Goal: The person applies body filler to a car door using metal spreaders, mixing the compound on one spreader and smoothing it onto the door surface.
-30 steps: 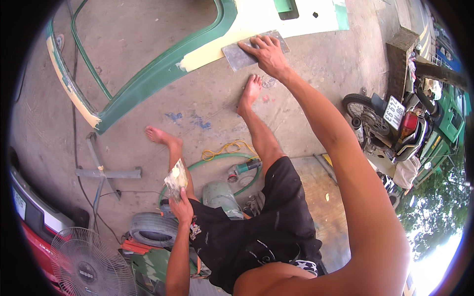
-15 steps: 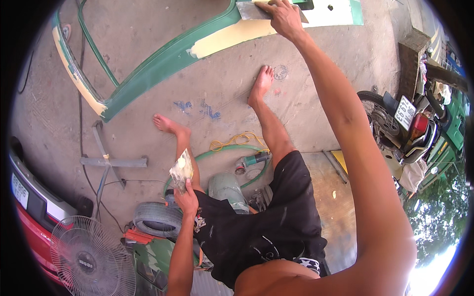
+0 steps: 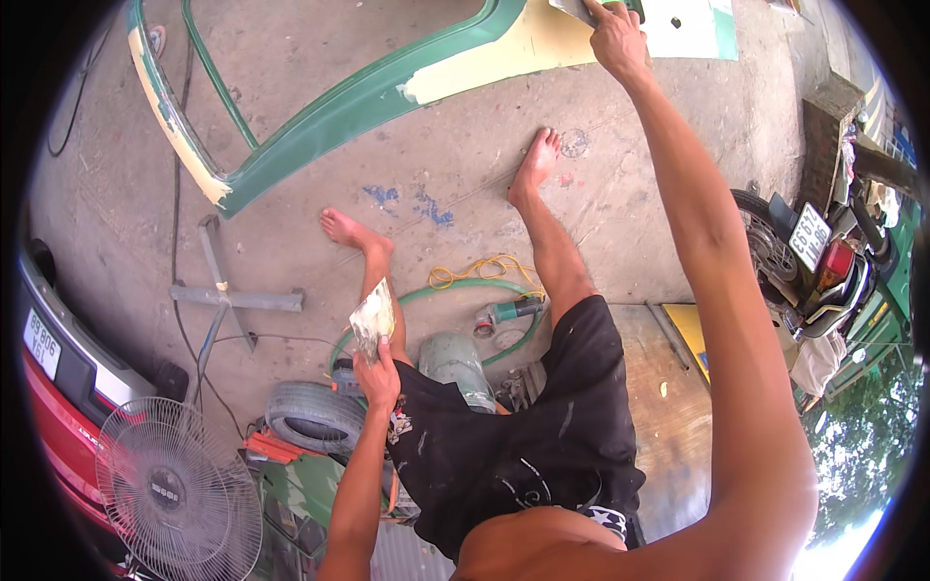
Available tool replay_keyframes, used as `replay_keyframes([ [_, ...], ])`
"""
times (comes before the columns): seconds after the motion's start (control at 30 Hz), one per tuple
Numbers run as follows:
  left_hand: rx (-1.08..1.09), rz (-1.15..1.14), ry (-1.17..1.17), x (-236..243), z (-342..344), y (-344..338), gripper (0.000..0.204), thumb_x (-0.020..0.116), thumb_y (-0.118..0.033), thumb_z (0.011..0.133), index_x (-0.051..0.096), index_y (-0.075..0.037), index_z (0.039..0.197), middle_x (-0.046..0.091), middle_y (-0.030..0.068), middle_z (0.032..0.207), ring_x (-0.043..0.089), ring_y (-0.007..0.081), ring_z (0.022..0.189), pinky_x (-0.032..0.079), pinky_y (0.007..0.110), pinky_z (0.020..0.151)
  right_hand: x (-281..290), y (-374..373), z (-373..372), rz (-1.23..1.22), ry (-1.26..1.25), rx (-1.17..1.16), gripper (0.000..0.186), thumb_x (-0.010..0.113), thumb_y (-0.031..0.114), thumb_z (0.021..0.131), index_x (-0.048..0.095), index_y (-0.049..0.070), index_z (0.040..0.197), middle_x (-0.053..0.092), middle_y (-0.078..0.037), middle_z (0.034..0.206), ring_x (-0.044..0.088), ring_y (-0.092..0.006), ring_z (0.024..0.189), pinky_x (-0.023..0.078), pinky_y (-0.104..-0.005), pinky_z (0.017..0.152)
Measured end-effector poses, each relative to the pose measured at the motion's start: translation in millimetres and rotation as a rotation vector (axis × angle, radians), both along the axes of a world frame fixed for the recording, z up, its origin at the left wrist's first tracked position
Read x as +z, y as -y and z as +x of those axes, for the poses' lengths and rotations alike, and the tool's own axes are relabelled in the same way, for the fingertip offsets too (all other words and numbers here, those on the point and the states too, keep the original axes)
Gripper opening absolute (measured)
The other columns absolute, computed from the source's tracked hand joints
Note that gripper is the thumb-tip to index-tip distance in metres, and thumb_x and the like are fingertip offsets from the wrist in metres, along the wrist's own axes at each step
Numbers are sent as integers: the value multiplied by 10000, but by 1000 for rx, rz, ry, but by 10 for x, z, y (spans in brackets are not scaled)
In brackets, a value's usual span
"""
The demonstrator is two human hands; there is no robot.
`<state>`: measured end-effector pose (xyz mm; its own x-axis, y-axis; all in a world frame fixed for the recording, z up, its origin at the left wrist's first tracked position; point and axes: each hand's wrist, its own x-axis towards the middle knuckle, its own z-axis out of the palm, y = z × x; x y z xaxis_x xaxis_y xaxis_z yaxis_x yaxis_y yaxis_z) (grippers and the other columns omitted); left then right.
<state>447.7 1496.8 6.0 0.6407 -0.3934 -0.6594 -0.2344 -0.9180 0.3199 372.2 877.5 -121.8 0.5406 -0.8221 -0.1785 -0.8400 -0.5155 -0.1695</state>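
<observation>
Now shifted from the lower margin of the panel (image 3: 325,136) spanning the upper frame, the right hand (image 3: 621,43) pinches a grey blade (image 3: 573,9) at top centre-right, leaving the cream coat (image 3: 494,64) exposed, while the left hand's (image 3: 379,378) fingers pinch a smeared plate (image 3: 372,314) left of centre.

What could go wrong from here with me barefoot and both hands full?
Your bare feet might snag the yellow cord or green hose on the floor. The pale paste on the plate in your left hand could drop. The grey blade in your right hand might scratch the green panel.
</observation>
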Motion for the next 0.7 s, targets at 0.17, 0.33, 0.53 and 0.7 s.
replay_keyframes([
  [0.17,12,73,-34,35,-15,46,461,489,-378,1025,674,44,1053,661,275,999,575,474,961,413,545,857,-374,-793,-17,-133,42,28,590,575,88,813,606,350,1341,606,-52,1201,538,-286,1132,368,-518,963],
  [0.33,-13,23,54,46,-18,36,434,513,-365,1018,687,32,1004,657,267,943,567,469,913,416,536,826,-316,-1723,175,-92,19,228,685,607,33,787,542,304,1412,563,-94,1219,498,-304,1159,345,-512,994],
  [0.53,217,-127,-91,93,-32,329,479,493,-372,1040,642,68,1161,671,266,1107,590,416,1113,424,481,956,109,-1967,4,121,24,370,613,572,56,855,489,215,1442,549,-118,1166,512,-311,1136,388,-494,974],
  [0.7,819,-644,-799,654,637,1719,474,483,-236,1047,444,78,1400,560,146,1362,542,241,1260,425,397,1070,1415,-1867,154,959,599,-345,429,589,271,992,545,73,1370,578,-97,1121,543,-253,1084,431,-355,959],
])
